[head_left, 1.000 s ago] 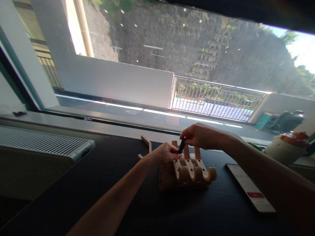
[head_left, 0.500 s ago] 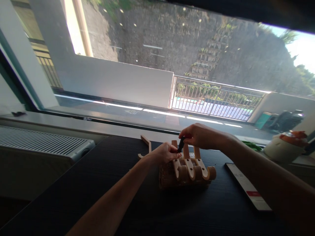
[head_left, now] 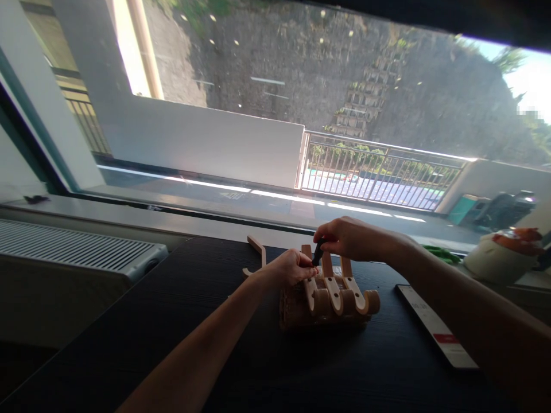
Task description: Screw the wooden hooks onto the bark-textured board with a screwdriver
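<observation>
A wooden rack with three curved hooks [head_left: 333, 295] lies on the black table [head_left: 172, 321] in front of me. My left hand [head_left: 289, 267] is closed against the rack's left upper edge, beside the leftmost hook. My right hand [head_left: 350, 238] pinches a small black tool [head_left: 318, 251] upright over the top of the leftmost hook. The tool's tip is hidden between my fingers and the wood.
A loose wooden hook [head_left: 256, 252] lies behind my left hand. A white booklet with a red mark [head_left: 437, 332] lies right of the rack. A white pot [head_left: 499, 261] stands on the sill at right. A radiator [head_left: 73, 249] runs along the left.
Hardly anything differs. Both hands stay on the rack and tool, and the view has shifted slightly.
</observation>
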`<state>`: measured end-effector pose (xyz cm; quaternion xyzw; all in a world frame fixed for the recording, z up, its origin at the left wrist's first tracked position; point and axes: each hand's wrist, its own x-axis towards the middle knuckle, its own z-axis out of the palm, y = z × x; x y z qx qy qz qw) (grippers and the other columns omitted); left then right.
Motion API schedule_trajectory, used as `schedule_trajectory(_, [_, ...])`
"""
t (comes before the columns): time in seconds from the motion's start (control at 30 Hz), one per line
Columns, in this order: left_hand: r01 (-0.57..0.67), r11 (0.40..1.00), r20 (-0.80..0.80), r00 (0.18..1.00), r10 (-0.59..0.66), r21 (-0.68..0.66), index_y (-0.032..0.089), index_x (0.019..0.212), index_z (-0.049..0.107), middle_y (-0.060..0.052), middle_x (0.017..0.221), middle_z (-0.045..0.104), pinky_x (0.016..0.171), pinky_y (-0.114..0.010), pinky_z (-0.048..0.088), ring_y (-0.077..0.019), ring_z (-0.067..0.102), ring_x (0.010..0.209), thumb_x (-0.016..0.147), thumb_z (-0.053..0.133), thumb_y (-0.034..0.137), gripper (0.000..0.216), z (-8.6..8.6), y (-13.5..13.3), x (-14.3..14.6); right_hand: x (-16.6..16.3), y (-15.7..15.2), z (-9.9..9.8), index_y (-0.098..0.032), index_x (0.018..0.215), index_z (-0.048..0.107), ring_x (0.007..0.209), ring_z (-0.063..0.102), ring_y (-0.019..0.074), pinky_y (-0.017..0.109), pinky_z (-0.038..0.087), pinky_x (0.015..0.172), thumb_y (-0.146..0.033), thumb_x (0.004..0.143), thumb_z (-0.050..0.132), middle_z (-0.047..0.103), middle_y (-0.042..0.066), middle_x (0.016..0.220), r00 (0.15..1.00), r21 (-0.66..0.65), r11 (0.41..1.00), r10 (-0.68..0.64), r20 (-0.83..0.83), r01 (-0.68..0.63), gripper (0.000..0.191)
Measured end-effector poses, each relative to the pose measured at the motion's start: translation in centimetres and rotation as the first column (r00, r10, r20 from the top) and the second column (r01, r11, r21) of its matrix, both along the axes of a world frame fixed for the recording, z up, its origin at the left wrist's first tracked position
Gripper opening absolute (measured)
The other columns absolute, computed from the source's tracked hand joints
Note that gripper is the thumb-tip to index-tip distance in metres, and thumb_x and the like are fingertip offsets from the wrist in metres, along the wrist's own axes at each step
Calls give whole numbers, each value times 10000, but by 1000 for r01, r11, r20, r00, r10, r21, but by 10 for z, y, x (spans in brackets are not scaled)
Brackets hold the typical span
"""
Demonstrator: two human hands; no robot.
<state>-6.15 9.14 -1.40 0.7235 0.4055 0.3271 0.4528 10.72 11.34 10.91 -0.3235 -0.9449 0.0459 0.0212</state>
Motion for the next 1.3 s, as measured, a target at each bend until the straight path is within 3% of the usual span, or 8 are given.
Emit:
schedule_trajectory(0.2, [-27,999,-82,996,29,26,98,707,662,6,575,509,492,-216,317,-87,412,518,729,539,429,354,0,0,1,-1,0,-4,-191,868,645,577,507,106,211,331,516,-389,788,489,631,20,697,999,100,994,-34,13,33,265])
schedule_trajectory(0.4, [-21,1000,-69,997,21,3,92,722,655,-7,606,530,499,-216,321,-94,431,542,726,548,412,338,2,-1,1,4,1,-3,-259,1019,614,546,496,88,199,318,503,-352,795,484,635,-18,711,1000,31,999,16,-17,-15,276])
schedule_trajectory(0.67, [-25,999,-73,997,27,23,97,681,643,8,576,517,493,-215,320,-87,427,518,720,553,404,322,-1,0,1,-4,-6,-5,-166,796,643,516,482,98,217,297,479,-432,805,449,621,30,644,998,111,991,-69,-3,69,329])
schedule_trajectory(0.77, [-14,1000,-68,998,15,14,99,703,650,7,586,528,495,-215,322,-87,434,522,723,550,407,324,0,-1,1,-4,-6,-2,-194,875,652,542,493,111,228,291,491,-485,776,480,634,26,685,996,148,985,-90,16,86,352])
schedule_trajectory(0.9, [-1,1000,-62,998,2,12,101,741,662,-5,621,561,515,-218,340,-99,463,554,722,555,403,321,2,-1,0,1,-2,0,-250,999,634,551,493,94,215,304,511,-391,799,481,639,-10,712,1000,40,999,-4,-7,4,289])
schedule_trajectory(0.97, [3,1000,-66,998,-2,14,98,747,665,-10,625,566,518,-219,342,-101,467,558,730,548,400,325,1,-1,0,2,-1,-2,-229,955,647,532,481,85,211,308,510,-341,813,460,631,-10,685,1000,31,1000,4,-23,-4,260])
schedule_trajectory(1.17, [-15,999,-87,996,19,42,88,756,675,-16,619,567,504,-217,334,-101,460,548,743,534,388,331,-4,1,1,-5,-8,-8,-164,802,644,536,481,100,220,301,496,-397,803,468,620,29,661,996,168,982,-75,-46,82,292])
schedule_trajectory(1.3, [-17,1000,-87,996,19,22,90,780,678,-30,641,596,512,-217,349,-108,484,558,746,531,382,328,-2,-1,1,-3,-7,-2,-191,865,652,557,500,113,225,306,503,-459,769,505,634,25,690,996,131,988,-85,-10,86,320])
